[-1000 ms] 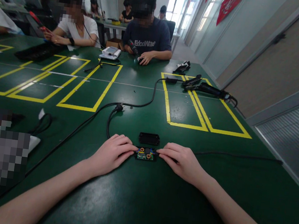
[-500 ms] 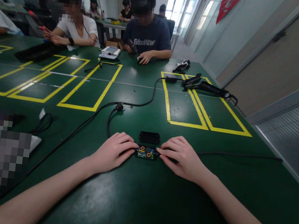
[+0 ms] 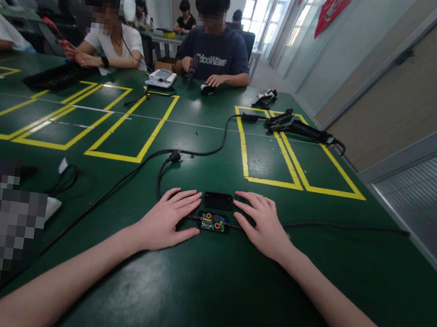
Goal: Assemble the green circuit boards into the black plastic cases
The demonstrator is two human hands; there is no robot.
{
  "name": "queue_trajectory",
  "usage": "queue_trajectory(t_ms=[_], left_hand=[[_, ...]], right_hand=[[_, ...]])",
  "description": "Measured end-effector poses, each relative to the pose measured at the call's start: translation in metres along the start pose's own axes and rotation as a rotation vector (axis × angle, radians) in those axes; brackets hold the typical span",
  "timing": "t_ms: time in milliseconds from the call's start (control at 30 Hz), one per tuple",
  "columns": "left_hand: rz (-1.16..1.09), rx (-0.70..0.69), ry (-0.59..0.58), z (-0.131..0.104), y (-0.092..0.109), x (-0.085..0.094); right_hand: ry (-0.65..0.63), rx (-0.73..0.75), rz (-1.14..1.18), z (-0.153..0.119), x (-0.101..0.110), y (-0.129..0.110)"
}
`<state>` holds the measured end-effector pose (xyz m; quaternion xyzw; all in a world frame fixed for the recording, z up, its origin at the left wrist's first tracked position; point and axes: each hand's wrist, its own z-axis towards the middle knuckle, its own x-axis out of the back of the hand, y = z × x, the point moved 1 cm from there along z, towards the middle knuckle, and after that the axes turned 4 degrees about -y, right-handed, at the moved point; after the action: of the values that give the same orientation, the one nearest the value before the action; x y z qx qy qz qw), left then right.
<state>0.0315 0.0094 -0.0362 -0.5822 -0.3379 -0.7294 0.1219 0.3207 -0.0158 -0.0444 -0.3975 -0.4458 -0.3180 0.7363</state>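
Observation:
A circuit board [image 3: 213, 222] with copper coils lies in a small black housing, between my two hands. Black cable comes out of the housing at both ends and passes under my fingers. Just behind it sits a black cover [image 3: 218, 201], its hollow side up. My left hand [image 3: 171, 216] is open, fingers stretched beside the cover and thumb by the housing's near left corner. On the other side my right hand [image 3: 261, 224] is open too, fingertips at the cover's right end. Neither hand grips anything.
A power plug [image 3: 175, 156] on a black cord lies behind my left hand. Black hair-styling tools [image 3: 307, 130] rest at the far right among yellow tape frames. Across the table a co-worker [image 3: 217, 51] holds a power screwdriver [image 3: 193, 67]. A pixelated area covers the left.
Both hands have let go of the cable ends beside the housing. Their fingers have spread and moved up towards the cover. The co-worker opposite has raised the screwdriver upright.

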Motion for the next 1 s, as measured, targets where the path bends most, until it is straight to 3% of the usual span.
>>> queue_trajectory(t_ms=[367,533,733,1000], left_hand=[[-0.086,-0.058,0.047,-0.003,0.005,-0.002],[-0.107,-0.066,0.113,-0.005,0.001,-0.004],[-0.116,-0.06,0.142,-0.006,-0.001,-0.004],[-0.152,-0.074,0.226,-0.005,0.0,-0.001]], right_hand=[[0.056,-0.082,0.331,0.003,0.004,-0.002],[0.069,-0.2,0.527,0.002,-0.001,-0.005],[0.063,-0.306,0.578,0.008,-0.001,-0.011],[0.048,-0.299,0.595,0.009,0.001,-0.013]])
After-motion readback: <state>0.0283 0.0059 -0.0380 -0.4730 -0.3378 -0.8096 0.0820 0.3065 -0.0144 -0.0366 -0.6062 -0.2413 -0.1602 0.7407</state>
